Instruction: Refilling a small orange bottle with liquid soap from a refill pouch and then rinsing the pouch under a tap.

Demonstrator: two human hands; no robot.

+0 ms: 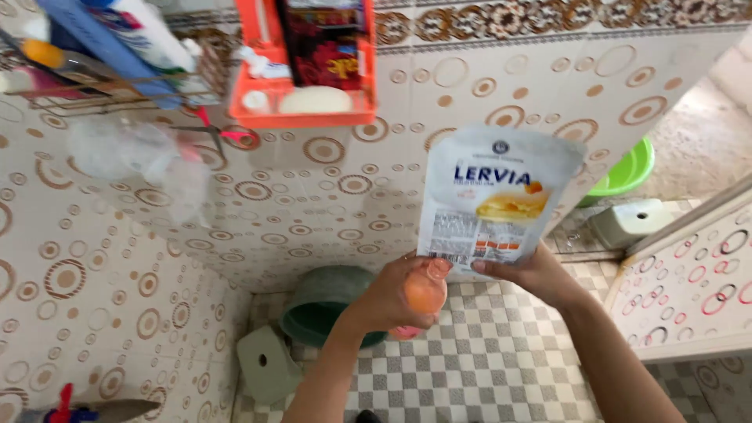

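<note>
I see a white pouch [495, 200] held up high in front of the tiled wall [313, 204]. The right hand [529, 274] pinches its bottom edge with closed fingers. Just beside it, the left hand [403, 294] is wrapped tight around a small orange bottle [427, 294], and the bottle's top sits right under the pouch's lower corner.

I think the pouch could tip or slip, because it is only held by one edge. If it leans away from the bottle, what is inside could spill on the checked floor [501, 360].

Below the hands there is a green bucket [321, 301] lying on its side and a pale green stool [266, 364]. An orange shelf [301, 110] hangs on the wall above. A bright green bowl [627, 168] is far off on the right.
</note>
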